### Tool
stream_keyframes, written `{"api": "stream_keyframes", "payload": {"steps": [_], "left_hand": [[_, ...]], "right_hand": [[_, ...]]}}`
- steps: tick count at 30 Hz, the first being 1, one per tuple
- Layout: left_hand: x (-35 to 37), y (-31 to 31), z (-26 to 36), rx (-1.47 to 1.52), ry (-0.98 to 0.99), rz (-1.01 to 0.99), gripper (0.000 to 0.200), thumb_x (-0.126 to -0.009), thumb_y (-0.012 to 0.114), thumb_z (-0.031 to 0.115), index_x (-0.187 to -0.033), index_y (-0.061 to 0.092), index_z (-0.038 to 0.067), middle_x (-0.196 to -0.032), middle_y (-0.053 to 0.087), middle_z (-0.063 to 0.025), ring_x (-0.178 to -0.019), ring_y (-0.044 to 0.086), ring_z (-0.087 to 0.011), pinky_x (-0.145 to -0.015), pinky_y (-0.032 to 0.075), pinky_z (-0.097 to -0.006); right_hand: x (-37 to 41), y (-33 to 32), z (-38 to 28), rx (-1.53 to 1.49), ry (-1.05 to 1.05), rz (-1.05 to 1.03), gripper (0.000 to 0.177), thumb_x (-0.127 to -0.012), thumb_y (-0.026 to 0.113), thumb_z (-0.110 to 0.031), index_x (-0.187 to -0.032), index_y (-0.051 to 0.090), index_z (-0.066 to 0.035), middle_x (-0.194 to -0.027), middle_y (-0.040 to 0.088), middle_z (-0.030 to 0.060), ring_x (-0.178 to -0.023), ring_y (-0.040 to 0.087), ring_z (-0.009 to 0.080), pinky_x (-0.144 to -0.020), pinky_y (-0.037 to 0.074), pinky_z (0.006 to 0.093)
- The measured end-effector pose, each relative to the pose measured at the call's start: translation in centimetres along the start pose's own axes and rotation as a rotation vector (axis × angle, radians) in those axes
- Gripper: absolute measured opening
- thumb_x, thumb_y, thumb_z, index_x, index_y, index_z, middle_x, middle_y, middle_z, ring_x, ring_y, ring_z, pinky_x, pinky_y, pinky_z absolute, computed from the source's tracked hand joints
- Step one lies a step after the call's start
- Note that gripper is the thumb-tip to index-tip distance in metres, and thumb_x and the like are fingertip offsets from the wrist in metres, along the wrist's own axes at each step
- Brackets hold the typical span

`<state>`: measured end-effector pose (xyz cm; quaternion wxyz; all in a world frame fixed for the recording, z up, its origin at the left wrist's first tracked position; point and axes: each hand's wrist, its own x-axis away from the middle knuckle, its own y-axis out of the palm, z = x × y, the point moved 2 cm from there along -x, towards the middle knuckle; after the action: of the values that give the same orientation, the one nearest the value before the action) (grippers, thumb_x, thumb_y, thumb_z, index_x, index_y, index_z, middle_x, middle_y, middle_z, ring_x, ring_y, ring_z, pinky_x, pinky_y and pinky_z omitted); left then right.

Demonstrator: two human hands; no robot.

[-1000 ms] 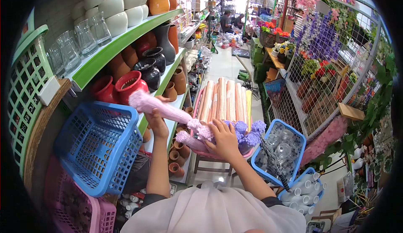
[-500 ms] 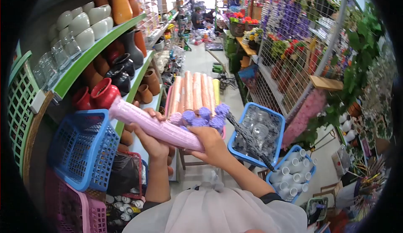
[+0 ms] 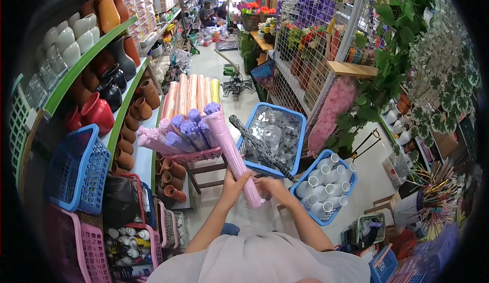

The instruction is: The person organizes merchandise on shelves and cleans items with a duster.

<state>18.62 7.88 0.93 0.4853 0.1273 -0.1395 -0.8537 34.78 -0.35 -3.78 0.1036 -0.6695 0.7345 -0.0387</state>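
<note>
My left hand (image 3: 234,187) is closed around the lower part of a long pink plastic-wrapped bundle (image 3: 227,143), which stands tilted with its top leaning left. My right hand (image 3: 272,189) is beside the bundle's lower end, fingers loosely bent and apart; whether the fingertips touch the wrap is hard to tell. Just beyond the bundle, a pink basket (image 3: 196,155) holds fluffy-topped purple bundles (image 3: 186,130), pale pink bundles (image 3: 153,138) and tall wrapped peach rolls (image 3: 188,92).
At right are a blue basket (image 3: 301,130) of clear containers, with a dark grey textured bundle (image 3: 262,145) across it, and a blue basket of white vases (image 3: 326,186). Shelves of pots (image 3: 97,112) line the left. A wire rack (image 3: 326,43) stands right; people (image 3: 206,14) are far back.
The pink bundle has swung from nearly level at left to steeply tilted nearer the middle. My right hand has come off its end, and my view has shifted right and down.
</note>
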Motion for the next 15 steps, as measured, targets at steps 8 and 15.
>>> {"api": "stream_keyframes", "payload": {"steps": [8, 15], "left_hand": [[3.7, 0.1, -0.1, -0.715, 0.129, 0.113, 0.057, -0.087, 0.063, 0.027, -0.132, 0.035, 0.003, -0.103, 0.06, -0.014, -0.089, 0.06, -0.0204, -0.075, 0.051, -0.0342], [5.5, -0.1, 1.0, -0.233, -0.023, -0.039, 0.058, -0.092, 0.056, 0.018, -0.136, 0.021, 0.006, -0.117, 0.049, -0.0138, -0.087, 0.058, -0.0165, -0.069, 0.054, -0.0313]], "right_hand": [[-1.8, -6.8, 9.1, 1.01, 0.362, 0.409, 0.044, -0.079, 0.066, -0.04, -0.106, 0.061, -0.006, -0.101, 0.064, 0.0121, -0.101, 0.057, 0.0316, -0.083, 0.044, 0.0479], [-4.7, -6.5, 12.2, 0.887, 0.305, 0.391, 0.039, -0.078, 0.065, -0.033, -0.103, 0.058, -0.004, -0.101, 0.064, 0.0176, -0.097, 0.059, 0.0343, -0.081, 0.045, 0.0456]]}}
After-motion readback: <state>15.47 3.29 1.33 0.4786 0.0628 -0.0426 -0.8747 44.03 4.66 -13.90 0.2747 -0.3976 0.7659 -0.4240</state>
